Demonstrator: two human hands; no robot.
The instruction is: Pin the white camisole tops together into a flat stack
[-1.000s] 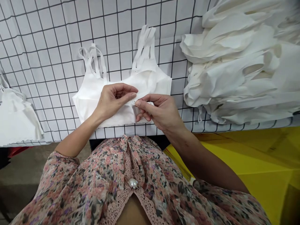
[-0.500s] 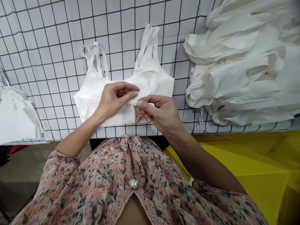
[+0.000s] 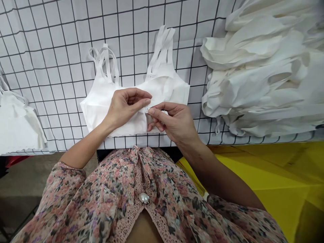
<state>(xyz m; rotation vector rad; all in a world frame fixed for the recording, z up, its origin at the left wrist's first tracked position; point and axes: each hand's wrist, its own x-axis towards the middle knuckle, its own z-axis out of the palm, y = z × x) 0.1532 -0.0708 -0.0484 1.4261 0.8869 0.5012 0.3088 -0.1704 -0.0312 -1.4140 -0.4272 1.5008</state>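
Observation:
A white strappy bra top [image 3: 101,98] lies flat on the white cloth with a black grid [image 3: 50,60], straps pointing away from me. My left hand [image 3: 124,106] pinches the middle of the garment between thumb and fingers. My right hand [image 3: 172,121] pinches the same spot from the right, where a small white clasp [image 3: 146,110] shows between the two sets of fingertips. Both hands meet at the garment's centre, near the table's front edge.
A tall heap of similar white garments [image 3: 263,74] fills the right of the table. Another white garment [image 3: 17,125] lies at the left edge. A yellow surface [image 3: 273,179] sits below right. My floral sleeves and blouse [image 3: 141,199] fill the foreground.
The hands stay pinched together on the garment's centre. The view has shifted slightly, so everything sits a little further right.

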